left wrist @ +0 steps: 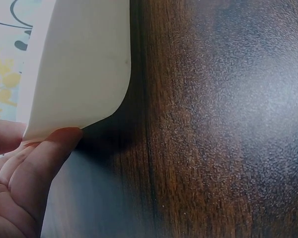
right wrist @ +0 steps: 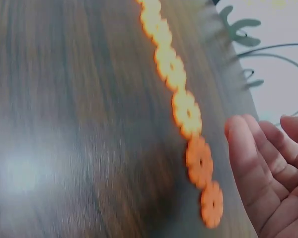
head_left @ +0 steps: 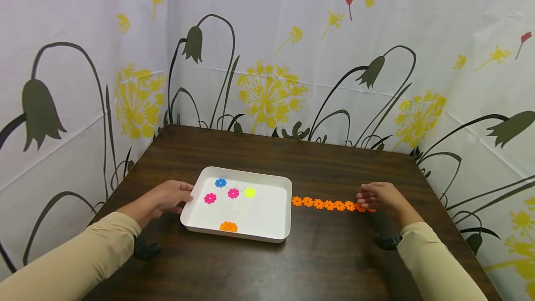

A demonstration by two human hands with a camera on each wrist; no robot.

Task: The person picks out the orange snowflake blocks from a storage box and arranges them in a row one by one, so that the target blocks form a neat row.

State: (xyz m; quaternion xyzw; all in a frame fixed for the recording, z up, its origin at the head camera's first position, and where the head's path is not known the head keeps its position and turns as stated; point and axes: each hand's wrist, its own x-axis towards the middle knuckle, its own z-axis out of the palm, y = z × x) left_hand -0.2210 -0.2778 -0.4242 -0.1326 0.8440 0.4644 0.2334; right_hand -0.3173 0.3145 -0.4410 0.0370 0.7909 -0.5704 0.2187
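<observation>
My left hand (head_left: pixel 169 197) holds the left end of a white tray (head_left: pixel 251 171), its thumb and fingers pinching the rim and wall in the left wrist view. Inside the tray lie a blue flower-shaped disc (head_left: pixel 220 182), two pink discs (head_left: pixel 232 193), a yellow disc (head_left: pixel 250 193) and some clear ones (head_left: pixel 236 186). Orange pieces (head_left: pixel 228 226) sit by its front wall, partly hidden. From the tray's right side runs a chain of linked orange flower discs (head_left: pixel 329 205). Over the chain's right end hovers my right hand (head_left: pixel 379 195), fingers loosely bent, with nothing in them.
The dark wood table (head_left: pixel 326 264) ends at the back and sides against a white curtain (head_left: pixel 267 17) printed with flowers. Dark bands (head_left: pixel 386 242) with wrist cameras sit under both forearms.
</observation>
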